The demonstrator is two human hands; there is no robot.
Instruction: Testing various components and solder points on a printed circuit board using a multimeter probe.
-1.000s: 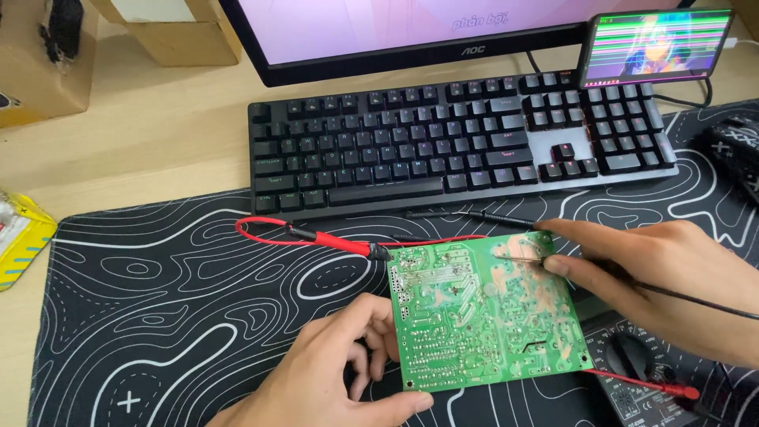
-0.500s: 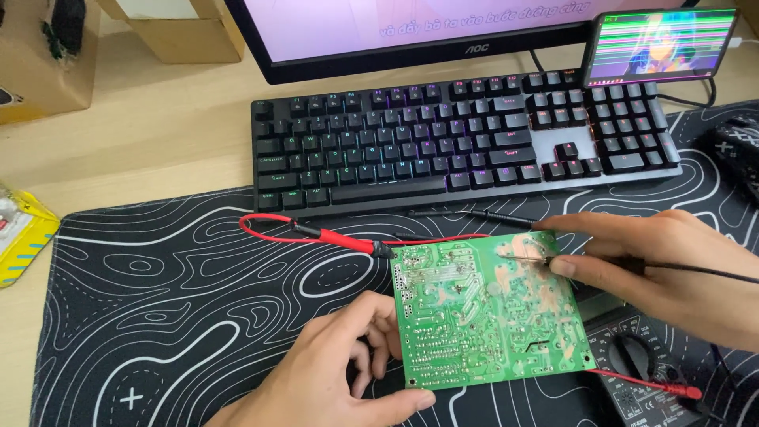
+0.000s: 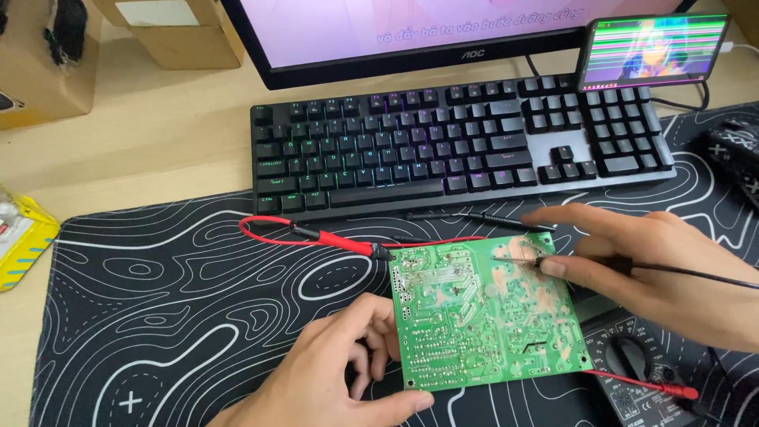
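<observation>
We steady a green circuit board (image 3: 486,312) and probe its solder side, just in front of the keyboard (image 3: 458,142).

Our left hand (image 3: 340,372) curls closed on the board's near-left edge; our right hand (image 3: 656,265) pinches a black probe (image 3: 518,258) whose tip touches the board. We judge the board light, stiff and fragile, with prickly solder points, so best held by its edges. A red probe (image 3: 340,239) lies at its far-left corner. A multimeter (image 3: 632,379) right of the board is partly hidden, and the board's underside is unseen.
</observation>
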